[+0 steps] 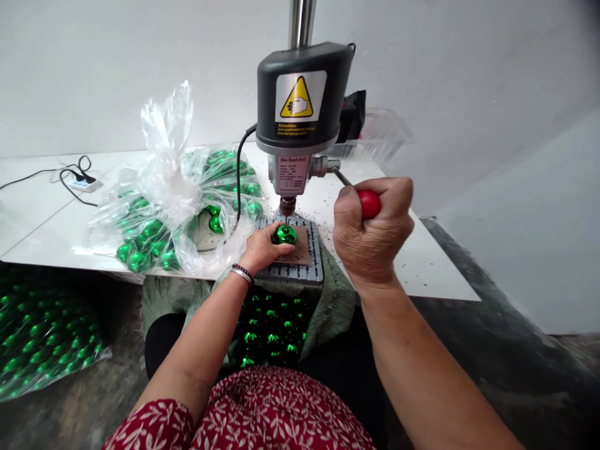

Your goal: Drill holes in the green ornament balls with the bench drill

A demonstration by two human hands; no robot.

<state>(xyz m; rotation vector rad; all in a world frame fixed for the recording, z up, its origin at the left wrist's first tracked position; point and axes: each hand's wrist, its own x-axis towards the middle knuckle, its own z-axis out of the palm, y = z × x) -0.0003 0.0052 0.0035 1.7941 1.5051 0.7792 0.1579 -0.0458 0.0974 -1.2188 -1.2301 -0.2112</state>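
Under the chuck of a mini bench drill (302, 100) sits a shiny green bauble (285, 234). My left hand (265, 247) grips it from the left, thumb in front and fingers behind, on a brown board (300, 250) over the grey drill base (316, 262). The thin bit reaches down to the bauble's top; whether it has entered cannot be made out. My right hand (375, 228) is wrapped round the red knob (369, 204) of the drill's feed lever (341, 177), to the right of the drill head.
Clear plastic bags of green baubles (152, 234) lie on the white table (412, 269) at left. Another full bag (42, 337) is on the floor. More baubles (272, 325) fill a green sack (335, 300) below the table edge. A power strip (87, 183) and cords lie far left.
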